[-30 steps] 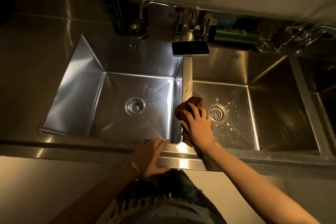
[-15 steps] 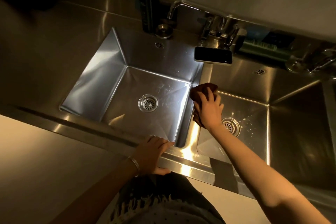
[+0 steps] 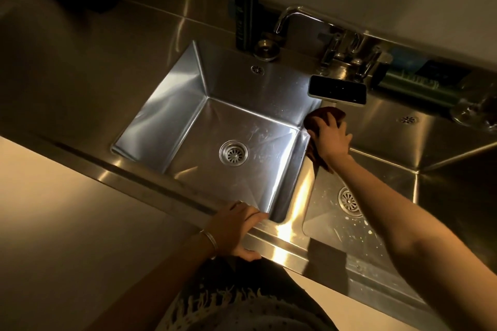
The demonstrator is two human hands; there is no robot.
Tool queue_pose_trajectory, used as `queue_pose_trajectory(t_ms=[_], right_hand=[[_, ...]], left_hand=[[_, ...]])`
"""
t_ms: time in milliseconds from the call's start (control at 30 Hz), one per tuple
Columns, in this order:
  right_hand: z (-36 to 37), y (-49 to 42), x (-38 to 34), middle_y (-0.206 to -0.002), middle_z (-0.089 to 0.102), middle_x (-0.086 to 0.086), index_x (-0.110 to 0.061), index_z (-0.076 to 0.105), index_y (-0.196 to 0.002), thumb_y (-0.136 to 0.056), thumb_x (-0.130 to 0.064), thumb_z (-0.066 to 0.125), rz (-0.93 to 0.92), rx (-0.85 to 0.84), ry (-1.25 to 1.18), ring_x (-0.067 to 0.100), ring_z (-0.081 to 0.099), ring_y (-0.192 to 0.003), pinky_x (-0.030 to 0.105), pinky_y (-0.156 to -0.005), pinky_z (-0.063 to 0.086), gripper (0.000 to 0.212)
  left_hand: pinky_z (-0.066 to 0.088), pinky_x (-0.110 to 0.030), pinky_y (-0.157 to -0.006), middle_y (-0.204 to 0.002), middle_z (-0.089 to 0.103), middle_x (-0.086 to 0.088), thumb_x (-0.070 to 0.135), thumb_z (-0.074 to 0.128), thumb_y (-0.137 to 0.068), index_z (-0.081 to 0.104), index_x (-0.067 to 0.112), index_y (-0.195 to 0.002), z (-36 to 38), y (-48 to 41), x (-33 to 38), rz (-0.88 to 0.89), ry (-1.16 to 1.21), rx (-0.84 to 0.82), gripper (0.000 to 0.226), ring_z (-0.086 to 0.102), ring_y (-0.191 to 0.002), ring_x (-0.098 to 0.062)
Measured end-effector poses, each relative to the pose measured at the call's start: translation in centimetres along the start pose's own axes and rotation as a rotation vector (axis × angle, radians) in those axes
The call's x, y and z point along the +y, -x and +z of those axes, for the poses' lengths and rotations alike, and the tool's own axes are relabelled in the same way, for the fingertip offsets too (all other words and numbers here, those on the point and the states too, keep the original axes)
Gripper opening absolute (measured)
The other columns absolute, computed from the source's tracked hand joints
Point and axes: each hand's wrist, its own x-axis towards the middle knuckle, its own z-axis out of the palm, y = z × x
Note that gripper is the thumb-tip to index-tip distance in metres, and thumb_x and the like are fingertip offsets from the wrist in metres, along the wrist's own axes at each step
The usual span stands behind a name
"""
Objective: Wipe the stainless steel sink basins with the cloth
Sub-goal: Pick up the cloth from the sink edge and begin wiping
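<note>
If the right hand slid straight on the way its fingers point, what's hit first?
Most likely the phone lying at the back edge, just past the cloth under the right hand; depth is hard to judge.

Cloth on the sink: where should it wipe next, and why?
Probably slide the cloth off the divider into the right basin. The right hand presses it at the divider's far end, near the phone, and pale specks dot that basin's floor, while the left basin looks clean.
</note>
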Motion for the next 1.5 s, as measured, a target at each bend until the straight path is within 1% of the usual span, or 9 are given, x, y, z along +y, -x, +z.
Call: queue_pose_trajectory(t_ms=[233,600,733,900,1033,1133,1300,1400,1500], right_hand=[[2.2,7.3,0.2,-0.153,0.027,0.006,-0.027,0.042,-0.139,-0.098,-0.03,0.043,-0.071,0.039,0.013,0.042,0.027,-0.13,0.058,-0.098,0.033,0.04],[1.0,4.9,-0.5,-0.154,0.025,0.006,-0.027,0.04,-0.14,-0.099,-0.03,0.04,-0.028,0.015,0.04,0.042,0.023,-0.133,0.058,-0.102,0.033,0.041],[1.6,9.1,-0.6,-0.154,0.026,0.004,-0.029,0.04,-0.14,-0.097,-0.033,0.044,-0.08,0.022,0.051,0.039,0.028,-0.13,0.052,-0.098,0.037,0.043],[3.3,17.6,-1.1,-0.15,0.035,0.001,-0.032,0.047,-0.135,-0.094,-0.038,0.051,-0.126,0.003,0.028,0.032,0.039,-0.12,0.045,-0.094,0.041,0.042],[3.1,20.4,-1.2,-0.142,0.045,0.003,-0.032,0.053,-0.131,-0.092,-0.044,0.051,-0.193,-0.046,0.129,0.03,0.046,-0.115,0.043,-0.089,0.041,0.041],[1.9,20.8,-0.4,-0.137,0.047,0.003,-0.03,0.053,-0.131,-0.092,-0.048,0.05,-0.195,-0.129,0.135,0.029,0.045,-0.117,0.041,-0.092,0.039,0.043],[2.2,24.3,-2.6,-0.113,0.062,0.01,-0.024,0.064,-0.117,-0.077,-0.031,0.075,-0.189,-0.014,0.1,0.035,0.059,-0.096,0.046,-0.072,0.044,0.041],[3.3,24.7,-6.2,-0.109,0.064,0.008,-0.025,0.065,-0.115,-0.068,-0.025,0.083,-0.232,0.052,0.108,0.034,0.062,-0.097,0.049,-0.072,0.047,0.05],[4.2,23.5,-11.3,-0.107,0.066,0.005,-0.028,0.066,-0.113,-0.067,-0.029,0.083,-0.367,0.075,0.122,0.028,0.064,-0.092,0.044,-0.071,0.049,0.049]], left_hand=[[0.042,-0.029,-0.097,-0.122,0.056,0.004,0.075,0.054,-0.065,0.046,0.02,-0.134,0.3,0.1,-0.1,-0.018,0.022,-0.02,0.089,0.056,-0.105,-0.014],[0.04,-0.031,-0.096,-0.122,0.056,0.0,0.073,0.054,-0.067,0.044,0.02,-0.134,0.1,-0.1,-0.2,-0.003,0.092,-0.044,0.086,0.054,-0.108,-0.017],[0.04,-0.033,-0.097,-0.124,0.057,-0.001,0.075,0.052,-0.069,0.039,0.015,-0.138,-0.2,0.0,-0.5,0.019,0.07,-0.058,0.092,0.056,-0.108,-0.017],[0.04,-0.034,-0.098,-0.121,0.061,0.0,0.073,0.051,-0.072,0.043,0.014,-0.137,-0.8,0.7,-2.0,0.06,0.048,-0.053,0.089,0.06,-0.107,-0.017],[0.046,-0.031,-0.091,-0.117,0.063,0.003,0.073,0.059,-0.068,0.052,0.016,-0.129,-2.0,1.5,-3.9,0.121,-0.061,-0.049,0.083,0.062,-0.102,-0.014],[0.029,-0.031,-0.104,-0.141,0.042,0.005,0.073,0.046,-0.076,0.027,0.022,-0.144,-2.8,2.2,-5.9,0.083,-0.05,-0.201,0.087,0.042,-0.125,-0.014],[0.023,-0.033,-0.109,-0.147,0.031,0.007,0.071,0.048,-0.078,0.017,0.026,-0.146,-3.8,3.6,-8.6,0.043,-0.028,-0.246,0.087,0.032,-0.131,-0.012],[0.024,-0.033,-0.11,-0.147,0.033,0.006,0.069,0.051,-0.077,0.018,0.026,-0.146,-4.4,4.8,-10.2,0.035,0.001,-0.223,0.087,0.032,-0.132,-0.011],[0.023,-0.034,-0.11,-0.145,0.035,0.004,0.069,0.053,-0.075,0.023,0.023,-0.145,-5.5,6.3,-12.4,0.012,0.051,-0.197,0.088,0.034,-0.132,-0.013]])
